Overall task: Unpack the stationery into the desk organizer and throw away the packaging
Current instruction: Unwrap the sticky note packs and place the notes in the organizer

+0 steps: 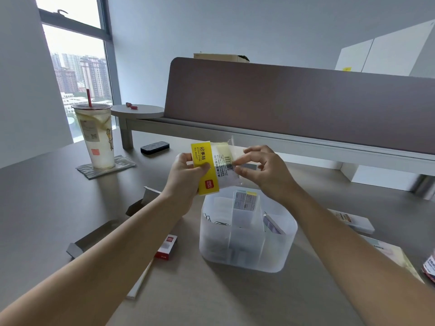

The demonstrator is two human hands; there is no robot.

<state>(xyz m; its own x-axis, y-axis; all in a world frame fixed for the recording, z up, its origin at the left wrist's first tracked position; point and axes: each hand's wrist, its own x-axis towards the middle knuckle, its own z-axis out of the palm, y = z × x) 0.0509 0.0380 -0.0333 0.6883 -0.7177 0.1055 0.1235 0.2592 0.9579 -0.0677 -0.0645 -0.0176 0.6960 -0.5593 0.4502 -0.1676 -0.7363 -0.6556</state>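
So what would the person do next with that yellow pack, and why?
Probably peel the clear wrapper open: the left hand grips the sticky note pack, the right hand pinches its plastic edge, and the organizer sits just below.

My one head-worn view looks forward and down over the table (70, 196), close above both grips.

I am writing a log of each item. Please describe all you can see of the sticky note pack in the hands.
The sticky note pack is a pale yellow pad in clear plastic wrap, with a bright yellow label, a red logo and a barcode. It is held in the air above the organizer. The left hand grips the label end; the right hand pinches the wrap at the other end.
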